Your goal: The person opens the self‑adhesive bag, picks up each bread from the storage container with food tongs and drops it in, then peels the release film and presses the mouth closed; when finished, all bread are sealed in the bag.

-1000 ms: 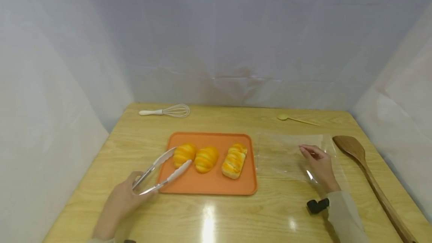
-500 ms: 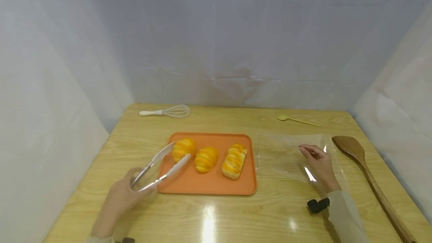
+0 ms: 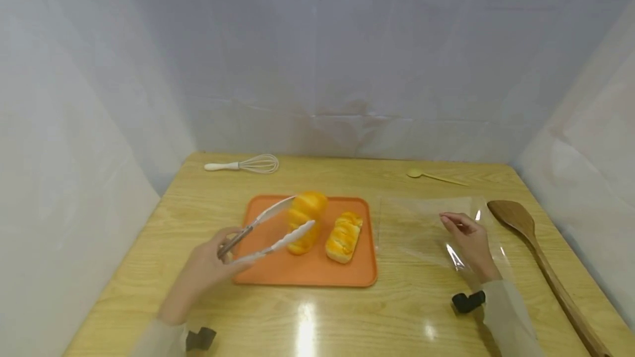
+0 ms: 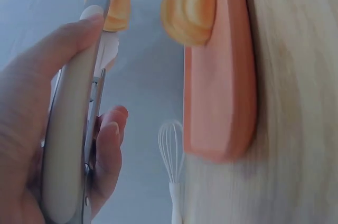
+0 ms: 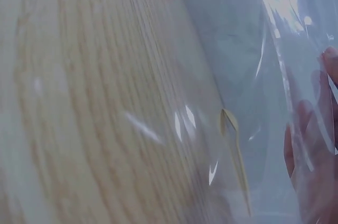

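Note:
My left hand (image 3: 203, 263) grips metal tongs (image 3: 294, 236) with white tips. Between the tips is a yellow-orange bread roll (image 3: 311, 203); the left wrist view shows this roll (image 4: 121, 7) raised away from the orange tray (image 3: 307, 276). In the head view it overlaps a second, similar roll (image 3: 300, 244) on the tray. A small oblong loaf (image 3: 344, 237) lies at the tray's right side. To the right, my right hand (image 3: 470, 242) pinches a clear plastic bag (image 3: 409, 230) between thumb and fingers, and the film spreads leftward toward the tray.
A whisk (image 3: 258, 163) lies at the table's back left. Behind the bag is a small yellow spoon (image 3: 436, 177). Along the right side runs a long wooden spatula (image 3: 550, 269). Pale sheeting (image 3: 317, 70) encloses the table's back and sides.
The tongs have lifted the left roll off its place on the tray and carried it rightward, over the middle roll. My right hand and the bag have stayed put.

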A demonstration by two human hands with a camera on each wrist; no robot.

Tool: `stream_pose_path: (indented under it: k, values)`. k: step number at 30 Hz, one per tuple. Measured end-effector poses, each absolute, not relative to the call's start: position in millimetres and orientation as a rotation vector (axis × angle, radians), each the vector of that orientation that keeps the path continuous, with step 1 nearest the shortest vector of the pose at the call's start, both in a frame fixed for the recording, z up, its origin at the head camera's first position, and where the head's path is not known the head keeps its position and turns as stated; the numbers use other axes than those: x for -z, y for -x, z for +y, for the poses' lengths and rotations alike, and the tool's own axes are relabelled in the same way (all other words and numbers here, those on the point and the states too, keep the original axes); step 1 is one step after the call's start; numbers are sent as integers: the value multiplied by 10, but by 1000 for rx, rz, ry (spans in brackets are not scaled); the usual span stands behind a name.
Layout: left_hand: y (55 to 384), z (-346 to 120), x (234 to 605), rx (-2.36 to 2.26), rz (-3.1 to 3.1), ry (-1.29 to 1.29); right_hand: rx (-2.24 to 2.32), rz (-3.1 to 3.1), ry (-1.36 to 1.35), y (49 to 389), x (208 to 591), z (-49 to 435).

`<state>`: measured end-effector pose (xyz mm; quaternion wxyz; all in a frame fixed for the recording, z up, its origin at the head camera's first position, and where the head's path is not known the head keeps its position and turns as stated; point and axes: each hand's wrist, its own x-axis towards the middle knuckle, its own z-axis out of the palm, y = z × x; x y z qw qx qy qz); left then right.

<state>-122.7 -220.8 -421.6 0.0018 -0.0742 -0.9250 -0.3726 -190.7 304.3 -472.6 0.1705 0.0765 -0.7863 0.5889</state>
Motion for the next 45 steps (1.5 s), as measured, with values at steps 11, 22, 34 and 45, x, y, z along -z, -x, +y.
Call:
stream_pose_path:
  k: [11, 22, 34, 45]
  values:
    - [1536, -1645, 4105, 1098, -2958, 529, -1619, -2317, -239, 1873, 4706, 3078]
    - [1841, -1140, 4076, 935, -2982, 701, -1666, -2304, -317, 1834, 4632, 3041]
    - [2088, -731, 4047, 753, -3070, 838, -1658, -2231, -401, 1868, 4636, 3028]
    - [2170, -529, 4000, 757, -3034, 958, -1769, -2011, -493, 1927, 4688, 3047]
